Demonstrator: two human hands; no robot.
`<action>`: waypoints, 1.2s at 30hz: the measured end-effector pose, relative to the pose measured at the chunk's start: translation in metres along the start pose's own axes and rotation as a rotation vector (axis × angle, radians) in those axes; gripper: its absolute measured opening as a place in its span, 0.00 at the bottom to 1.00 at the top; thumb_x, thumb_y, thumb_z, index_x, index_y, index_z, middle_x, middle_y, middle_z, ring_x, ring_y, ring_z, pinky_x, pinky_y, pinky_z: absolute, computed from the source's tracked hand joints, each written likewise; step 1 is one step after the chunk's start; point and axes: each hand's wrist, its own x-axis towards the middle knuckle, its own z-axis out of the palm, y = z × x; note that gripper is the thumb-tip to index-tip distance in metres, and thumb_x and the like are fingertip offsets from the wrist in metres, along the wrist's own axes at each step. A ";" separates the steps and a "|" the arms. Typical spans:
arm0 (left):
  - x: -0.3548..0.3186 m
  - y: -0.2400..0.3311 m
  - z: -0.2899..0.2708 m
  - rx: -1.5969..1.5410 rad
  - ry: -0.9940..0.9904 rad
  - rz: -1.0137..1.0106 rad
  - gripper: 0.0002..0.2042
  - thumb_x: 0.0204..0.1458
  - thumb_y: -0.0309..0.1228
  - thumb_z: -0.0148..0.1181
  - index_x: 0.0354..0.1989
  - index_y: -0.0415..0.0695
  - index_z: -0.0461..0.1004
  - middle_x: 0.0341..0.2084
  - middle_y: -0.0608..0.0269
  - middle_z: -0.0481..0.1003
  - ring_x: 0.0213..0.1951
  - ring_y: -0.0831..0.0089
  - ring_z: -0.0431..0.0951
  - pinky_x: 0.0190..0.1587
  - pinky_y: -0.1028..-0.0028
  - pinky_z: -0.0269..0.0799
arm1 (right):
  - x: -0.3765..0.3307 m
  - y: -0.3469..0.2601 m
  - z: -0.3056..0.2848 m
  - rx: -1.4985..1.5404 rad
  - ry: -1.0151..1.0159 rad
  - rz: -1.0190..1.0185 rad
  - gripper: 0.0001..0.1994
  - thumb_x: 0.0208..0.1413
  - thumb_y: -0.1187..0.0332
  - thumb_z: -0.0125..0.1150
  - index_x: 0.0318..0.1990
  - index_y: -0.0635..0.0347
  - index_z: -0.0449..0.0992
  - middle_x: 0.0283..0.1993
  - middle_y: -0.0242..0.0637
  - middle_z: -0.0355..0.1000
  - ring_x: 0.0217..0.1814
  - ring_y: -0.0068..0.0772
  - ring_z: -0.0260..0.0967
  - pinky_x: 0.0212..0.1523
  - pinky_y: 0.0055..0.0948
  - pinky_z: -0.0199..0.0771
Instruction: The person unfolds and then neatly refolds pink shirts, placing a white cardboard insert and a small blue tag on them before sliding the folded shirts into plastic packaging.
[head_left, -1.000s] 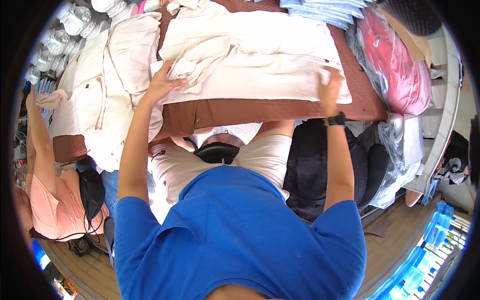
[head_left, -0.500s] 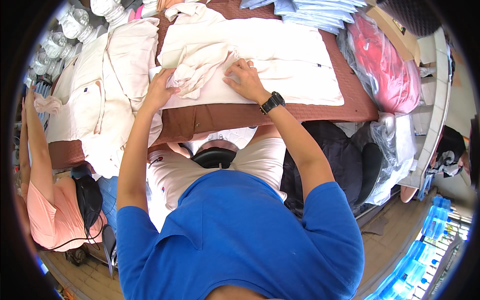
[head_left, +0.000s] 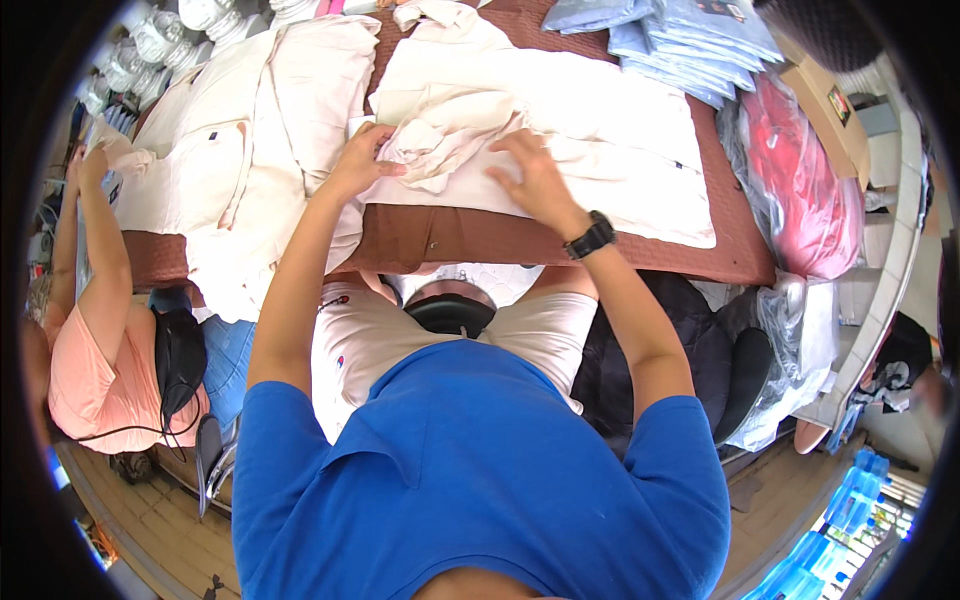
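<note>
A cream shirt (head_left: 622, 150) lies folded lengthwise on the brown-covered table in front of me, with a bunched sleeve (head_left: 455, 125) rumpled across its left part. At the left edge of that bunch, my left hand (head_left: 362, 165) rests on the cloth, thumb and fingers parted. A white edge of something flat shows beside its fingers; I cannot tell what it is. My right hand (head_left: 540, 182), wearing a black watch, hovers at the right side of the bunch. Its fingers are spread and slightly blurred, with nothing seen between them.
More cream garments (head_left: 290, 110) lie to the left, overhanging the brown tablecloth (head_left: 400, 235). Folded blue garments in clear bags (head_left: 680, 45) are stacked at the back right. Beside them are a red bagged bundle (head_left: 800, 175) and a cardboard box (head_left: 830, 110). A co-worker in peach (head_left: 130, 375) handles cloth at the left.
My right hand has lifted slightly and its fingers have opened from a pinch-like curl. The bunched sleeve lies a little flatter. The whole view has shifted, moving the table rightward in the picture.
</note>
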 end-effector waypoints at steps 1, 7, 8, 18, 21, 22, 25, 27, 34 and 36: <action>-0.001 -0.003 -0.001 -0.007 0.003 -0.005 0.32 0.36 0.25 0.78 0.54 0.40 0.73 0.48 0.56 0.72 0.50 0.59 0.74 0.54 0.67 0.70 | 0.006 -0.021 0.013 0.005 -0.001 -0.056 0.17 0.52 0.67 0.68 0.49 0.57 0.74 0.50 0.46 0.68 0.52 0.52 0.68 0.54 0.45 0.69; -0.004 0.005 -0.008 0.034 -0.064 -0.018 0.32 0.38 0.27 0.77 0.56 0.41 0.72 0.48 0.59 0.70 0.50 0.60 0.74 0.54 0.66 0.70 | 0.033 -0.062 0.077 -0.080 -0.054 -0.045 0.14 0.51 0.69 0.66 0.45 0.58 0.76 0.53 0.45 0.67 0.49 0.50 0.71 0.50 0.44 0.72; -0.001 0.010 -0.007 0.045 -0.090 -0.017 0.32 0.39 0.28 0.77 0.56 0.41 0.72 0.48 0.59 0.70 0.51 0.60 0.74 0.54 0.66 0.70 | 0.035 -0.049 0.085 -0.139 -0.080 -0.039 0.12 0.50 0.70 0.66 0.43 0.58 0.77 0.51 0.45 0.68 0.48 0.49 0.71 0.49 0.44 0.72; 0.011 -0.004 0.016 0.200 0.197 -0.018 0.20 0.44 0.29 0.74 0.46 0.39 0.75 0.40 0.57 0.75 0.44 0.63 0.79 0.48 0.66 0.75 | 0.127 0.013 -0.058 -0.137 0.215 -0.133 0.07 0.50 0.74 0.67 0.37 0.50 0.82 0.33 0.36 0.80 0.34 0.46 0.72 0.39 0.38 0.74; 0.016 -0.010 0.019 0.163 0.223 -0.066 0.19 0.43 0.28 0.75 0.43 0.38 0.76 0.39 0.56 0.77 0.43 0.64 0.80 0.48 0.67 0.76 | 0.137 0.019 -0.123 -0.117 0.091 -0.087 0.13 0.59 0.78 0.56 0.47 0.53 0.82 0.32 0.35 0.79 0.30 0.23 0.72 0.35 0.25 0.74; 0.018 -0.015 0.018 0.122 0.216 -0.062 0.18 0.43 0.28 0.75 0.42 0.38 0.77 0.39 0.56 0.78 0.43 0.65 0.80 0.48 0.68 0.76 | 0.135 0.015 -0.143 -0.029 0.023 -0.033 0.12 0.60 0.78 0.55 0.47 0.56 0.82 0.34 0.33 0.79 0.32 0.22 0.72 0.37 0.24 0.73; 0.027 -0.026 0.018 0.043 0.178 -0.057 0.18 0.42 0.26 0.76 0.41 0.38 0.77 0.39 0.56 0.79 0.41 0.67 0.80 0.47 0.69 0.77 | 0.117 0.026 -0.176 0.186 0.088 0.047 0.10 0.62 0.77 0.54 0.46 0.61 0.81 0.39 0.30 0.78 0.39 0.20 0.72 0.42 0.22 0.72; 0.029 -0.025 0.016 0.044 0.147 -0.069 0.18 0.43 0.26 0.75 0.43 0.37 0.76 0.38 0.58 0.79 0.40 0.69 0.79 0.48 0.70 0.76 | 0.089 0.027 -0.191 0.178 0.149 0.109 0.09 0.60 0.78 0.54 0.42 0.63 0.81 0.39 0.31 0.77 0.40 0.21 0.72 0.44 0.24 0.73; 0.024 -0.022 0.015 0.055 0.176 -0.099 0.19 0.39 0.23 0.76 0.41 0.40 0.77 0.38 0.58 0.78 0.41 0.67 0.80 0.46 0.70 0.78 | -0.058 0.065 -0.176 0.337 0.238 0.418 0.09 0.54 0.83 0.54 0.32 0.63 0.81 0.36 0.29 0.76 0.40 0.22 0.71 0.47 0.23 0.70; 0.030 -0.021 0.020 0.058 0.153 -0.077 0.18 0.40 0.23 0.75 0.41 0.42 0.77 0.38 0.58 0.76 0.41 0.66 0.80 0.47 0.69 0.77 | -0.109 0.106 -0.150 0.381 0.156 0.439 0.10 0.51 0.87 0.53 0.32 0.64 0.81 0.38 0.34 0.76 0.41 0.26 0.72 0.49 0.25 0.70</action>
